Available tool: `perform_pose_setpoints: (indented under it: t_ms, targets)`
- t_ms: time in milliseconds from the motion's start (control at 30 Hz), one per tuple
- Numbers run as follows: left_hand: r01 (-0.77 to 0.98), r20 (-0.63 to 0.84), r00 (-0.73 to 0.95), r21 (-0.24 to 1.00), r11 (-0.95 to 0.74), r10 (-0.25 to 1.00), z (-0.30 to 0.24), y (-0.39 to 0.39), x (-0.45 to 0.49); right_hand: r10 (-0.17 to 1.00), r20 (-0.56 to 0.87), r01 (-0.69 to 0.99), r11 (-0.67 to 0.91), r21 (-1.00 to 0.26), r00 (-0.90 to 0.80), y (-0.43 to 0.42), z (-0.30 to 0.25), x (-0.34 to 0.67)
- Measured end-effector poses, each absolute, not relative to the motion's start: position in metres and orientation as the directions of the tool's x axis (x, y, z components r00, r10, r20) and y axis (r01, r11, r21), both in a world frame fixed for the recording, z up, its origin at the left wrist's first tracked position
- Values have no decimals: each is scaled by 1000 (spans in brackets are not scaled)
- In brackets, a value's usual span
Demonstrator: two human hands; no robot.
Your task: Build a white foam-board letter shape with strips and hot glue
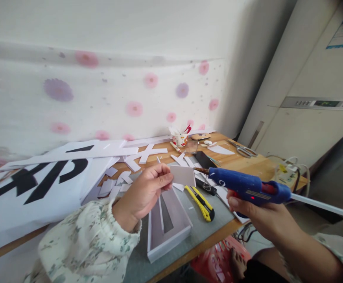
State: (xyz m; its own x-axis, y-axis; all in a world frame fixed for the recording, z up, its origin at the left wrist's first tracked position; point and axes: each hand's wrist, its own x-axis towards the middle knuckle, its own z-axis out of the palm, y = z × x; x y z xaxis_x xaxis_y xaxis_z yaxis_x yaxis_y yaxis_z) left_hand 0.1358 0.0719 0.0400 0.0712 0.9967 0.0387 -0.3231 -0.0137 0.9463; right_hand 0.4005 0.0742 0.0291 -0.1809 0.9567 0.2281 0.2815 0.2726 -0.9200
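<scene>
Between its thumb and fingers, my left hand (149, 188) pinches a small white foam board piece (182, 175). My right hand (266, 218) is wrapped round a blue hot glue gun (236, 181), whose nozzle tip meets the right edge of that piece. A long white glue stick (325, 205) juts out of the gun's back. Under both hands an open white foam board frame (171, 245) lies on the grey cutting mat (215, 232). A yellow utility knife (200, 203) rests on the mat to the frame's right.
White foam scraps (108, 188) litter the wooden table (257, 167). Large sheets with black lettering (44, 177) cover the left. Behind are a paper cup (179, 139) with tools and scissors (242, 148). A power strip (288, 173) with cables sits at the right edge, near a fridge (310, 129).
</scene>
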Motion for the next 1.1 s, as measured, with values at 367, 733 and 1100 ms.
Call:
perform_pose_setpoints:
  t_ms: [367,733,1100]
  targets:
    - [-364,45,71,931,-16,996,40,72,134,946,222,260,281,-924,-234,77,29,403]
    - [-395,68,65,918,-37,996,39,74,132,938,240,233,300,-925,-251,73,34,398]
    - [-394,84,45,917,-60,995,43,73,132,952,209,184,252,-950,-224,76,16,403]
